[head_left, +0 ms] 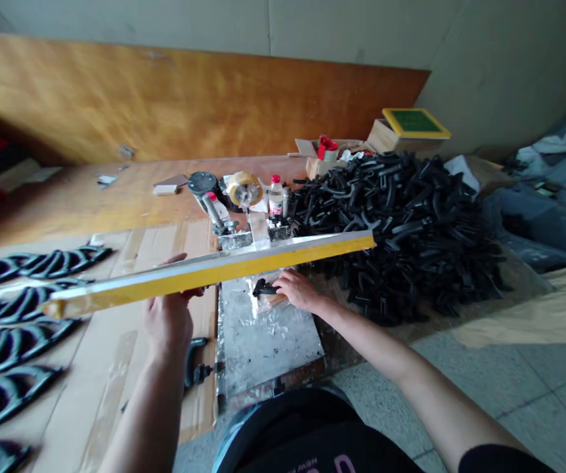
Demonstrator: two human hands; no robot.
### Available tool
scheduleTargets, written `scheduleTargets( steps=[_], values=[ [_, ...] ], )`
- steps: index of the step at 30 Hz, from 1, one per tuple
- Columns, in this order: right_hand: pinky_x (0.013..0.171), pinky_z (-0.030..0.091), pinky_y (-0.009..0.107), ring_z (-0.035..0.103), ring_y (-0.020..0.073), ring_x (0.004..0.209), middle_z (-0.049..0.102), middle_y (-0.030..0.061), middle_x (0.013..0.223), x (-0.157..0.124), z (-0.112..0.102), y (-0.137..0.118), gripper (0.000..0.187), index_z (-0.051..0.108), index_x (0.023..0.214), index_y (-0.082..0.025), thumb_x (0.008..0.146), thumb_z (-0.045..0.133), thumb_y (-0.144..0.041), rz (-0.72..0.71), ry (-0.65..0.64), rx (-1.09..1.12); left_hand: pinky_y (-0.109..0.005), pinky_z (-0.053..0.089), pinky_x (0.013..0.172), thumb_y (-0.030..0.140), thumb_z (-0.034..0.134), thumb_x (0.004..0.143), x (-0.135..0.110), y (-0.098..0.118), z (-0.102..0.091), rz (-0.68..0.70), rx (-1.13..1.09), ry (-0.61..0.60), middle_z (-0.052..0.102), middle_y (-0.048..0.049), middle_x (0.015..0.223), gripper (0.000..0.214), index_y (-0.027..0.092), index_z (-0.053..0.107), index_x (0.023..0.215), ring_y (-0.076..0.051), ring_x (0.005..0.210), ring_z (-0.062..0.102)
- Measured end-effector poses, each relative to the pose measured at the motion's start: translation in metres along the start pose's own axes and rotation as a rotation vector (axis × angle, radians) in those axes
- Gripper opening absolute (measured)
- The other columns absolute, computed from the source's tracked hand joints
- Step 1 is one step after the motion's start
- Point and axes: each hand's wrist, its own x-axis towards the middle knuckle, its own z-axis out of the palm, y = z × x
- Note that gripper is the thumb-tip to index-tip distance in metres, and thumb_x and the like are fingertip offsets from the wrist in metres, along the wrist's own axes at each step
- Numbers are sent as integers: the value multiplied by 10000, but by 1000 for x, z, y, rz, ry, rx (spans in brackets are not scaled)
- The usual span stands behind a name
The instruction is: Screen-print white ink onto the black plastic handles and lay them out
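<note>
A long flat frame (224, 268) with yellow edges, seen nearly edge-on, is tilted up over a metal base plate (273, 348). My left hand (169, 315) grips its near edge, left of the middle, with fingers above and thumb below. Under the frame, my right hand (295, 289) is closed on one end of a small black curved piece (264, 288), which is at a small block on the plate. Part of that block is hidden by my fingers. A black clamp-like tool (197, 364) lies left of the plate.
A large heap of black curved pieces (401, 217) fills the right side. Rows of similar pieces (12, 341) lie on cardboard (100, 355) at left. Behind the frame stand a tape roll (244, 190), a red-capped bottle (276, 197) and a dark can (203, 184).
</note>
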Motion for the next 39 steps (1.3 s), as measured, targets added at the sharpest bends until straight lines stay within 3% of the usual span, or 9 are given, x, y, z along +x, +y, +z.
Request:
scheduleTargets(
  steps=[3, 6, 11, 17, 20, 25, 29, 33, 39],
  values=[
    [891, 458, 319, 547, 192, 957, 602, 53, 977, -26, -21, 6, 161, 677, 1062, -204, 939, 583, -246, 77, 103, -62, -202, 431, 476, 285, 607, 686, 3, 2, 2, -19, 39, 29, 596, 6, 670, 199, 164, 673, 829, -109, 572, 540],
    [875, 469, 346, 547, 224, 962, 607, 85, 992, -72, -35, 23, 187, 673, 1075, -201, 956, 532, -231, 309, 207, -188, -203, 435, 480, 262, 588, 674, 5, 2, 3, -23, 64, 44, 607, 0, 694, 209, 170, 676, 841, -118, 604, 551],
    [845, 482, 362, 566, 247, 928, 636, 99, 925, -116, -35, 58, 202, 710, 938, -213, 924, 518, -152, 518, 69, -292, -220, 451, 489, 278, 571, 708, 6, -2, 4, -14, 43, 68, 590, 9, 704, 272, 190, 683, 940, -131, 624, 563],
    [984, 423, 399, 512, 269, 1131, 631, 142, 1169, -24, -60, 98, 356, 634, 1187, -177, 925, 410, -87, 490, 175, -317, -215, 438, 471, 279, 564, 734, 3, 2, 6, 3, 82, 58, 605, 13, 681, 100, 189, 597, 764, -135, 606, 583],
    [995, 401, 458, 498, 306, 1148, 640, 177, 1142, 22, -83, 114, 311, 646, 1125, -146, 910, 428, -89, 582, 143, -283, -217, 447, 471, 274, 542, 759, 3, 3, 3, 14, 125, 38, 620, 15, 688, 103, 185, 588, 783, -134, 602, 592],
    [984, 404, 447, 526, 307, 1110, 650, 162, 1074, 22, -104, 111, 192, 648, 994, -153, 841, 538, -117, 572, 206, -206, -206, 460, 500, 257, 503, 805, 5, -1, -5, 3, 156, 16, 639, -4, 702, 126, 162, 584, 798, -131, 649, 611],
    [861, 475, 355, 607, 227, 919, 669, 34, 930, -14, -88, 85, 213, 605, 965, -216, 752, 612, -220, 556, 345, 195, -199, 460, 502, 326, 511, 826, 4, -2, -3, 5, 115, -12, 642, -6, 745, 180, 170, 599, 848, -121, 654, 612],
    [735, 467, 287, 600, 174, 766, 627, -36, 803, -21, -45, 48, 185, 578, 837, -209, 682, 668, -255, 414, 200, 552, -187, 445, 487, 394, 518, 832, 3, -1, 1, 14, 87, 6, 612, 10, 671, 233, 181, 603, 879, -115, 611, 596],
    [818, 449, 317, 601, 193, 873, 648, 5, 875, 3, 1, 21, 173, 623, 808, -194, 694, 734, -126, 203, 59, 383, -182, 438, 493, 505, 499, 856, 4, -2, -3, 10, 128, -21, 634, -13, 680, 351, 175, 604, 917, -126, 632, 622]
  ],
)
